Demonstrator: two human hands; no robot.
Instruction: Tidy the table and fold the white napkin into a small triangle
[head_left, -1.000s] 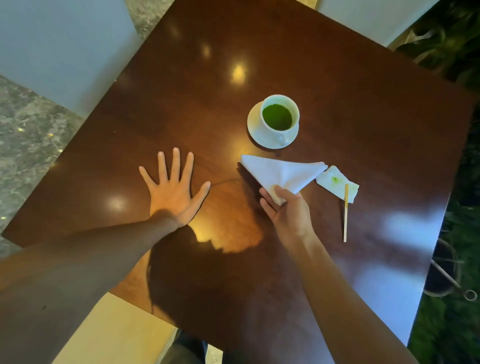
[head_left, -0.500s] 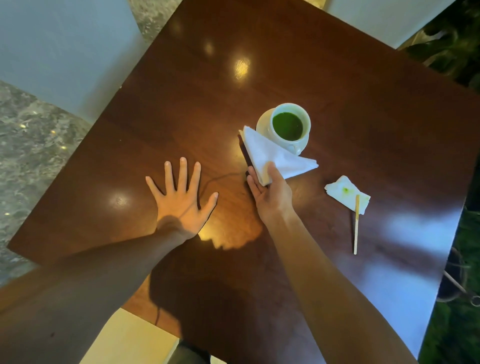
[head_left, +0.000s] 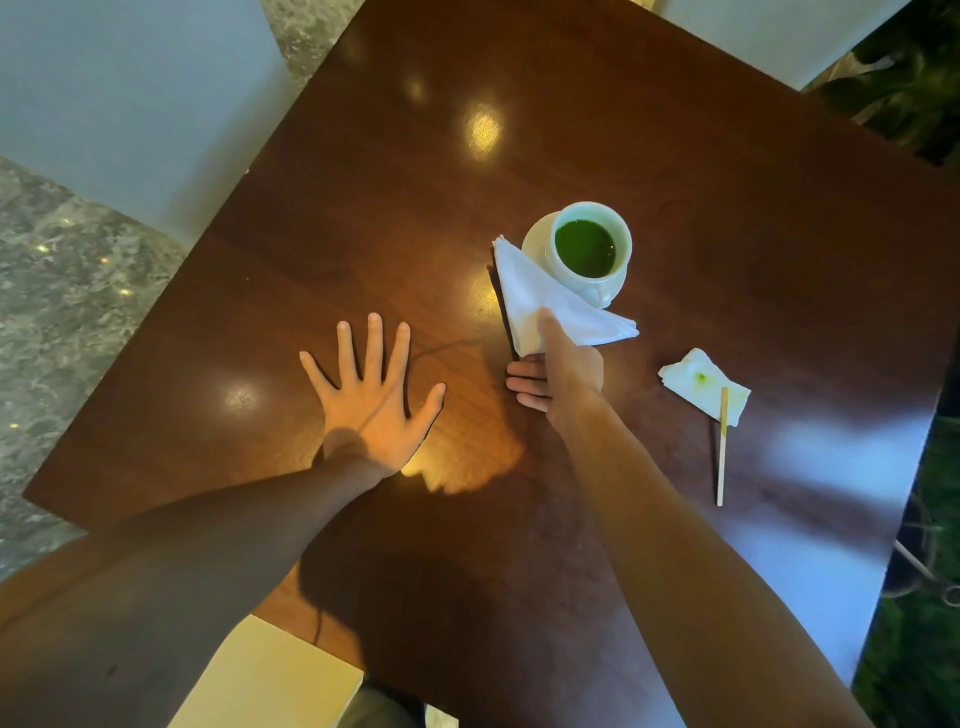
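The white napkin (head_left: 545, 301), folded into a triangle, is pinched at its near corner by my right hand (head_left: 563, 371), thumb on top and fingers beneath. Its far edge lies against the white cup of green drink (head_left: 587, 249) and covers part of the saucer under it. My left hand (head_left: 376, 400) rests flat on the dark wooden table (head_left: 363, 218), fingers spread, holding nothing, well left of the napkin.
A crumpled white tissue with a green stain (head_left: 701, 384) lies to the right, with a thin wooden stick (head_left: 722, 447) across its near edge. Pale chair seats stand at the upper left, upper right and near edge. Plants border the table's right side.
My right hand has carried the folded napkin away from the tissue, up and left against the cup. The left hand has stayed flat on the table.
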